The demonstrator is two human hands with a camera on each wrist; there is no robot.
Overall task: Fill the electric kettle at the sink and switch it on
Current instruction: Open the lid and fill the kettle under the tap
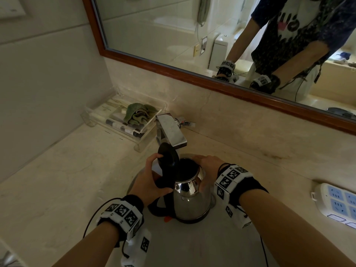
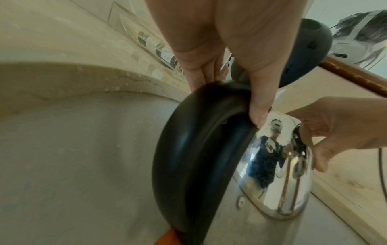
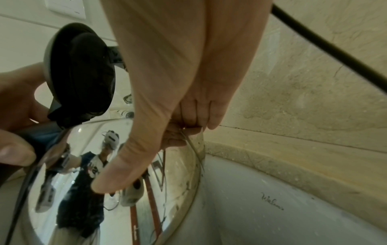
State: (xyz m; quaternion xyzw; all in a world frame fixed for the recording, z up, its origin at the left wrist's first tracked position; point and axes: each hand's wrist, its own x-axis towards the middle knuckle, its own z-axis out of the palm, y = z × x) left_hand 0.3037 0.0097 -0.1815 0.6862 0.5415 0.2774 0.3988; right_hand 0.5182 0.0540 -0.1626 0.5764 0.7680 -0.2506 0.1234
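A shiny steel electric kettle [image 1: 190, 201] with a black handle [image 2: 188, 157] stands in the sink basin [image 1: 192, 245], below the chrome tap [image 1: 170, 131]. Its black lid [image 1: 167, 160] is tipped up and back, so the dark mouth shows. My left hand [image 1: 152, 182] grips the top of the handle, one finger up against the raised lid. My right hand [image 1: 207, 168] wraps the kettle's upper body at the rim; in the right wrist view the thumb [image 3: 117, 175] presses the steel wall [image 3: 173, 190]. No water runs from the tap.
A clear tray [image 1: 119, 120] with small bottles and a green cloth sits on the counter at the back left. A white power strip [image 1: 337, 203] lies on the counter at the right. A wood-framed mirror [image 1: 192, 74] covers the wall behind the sink.
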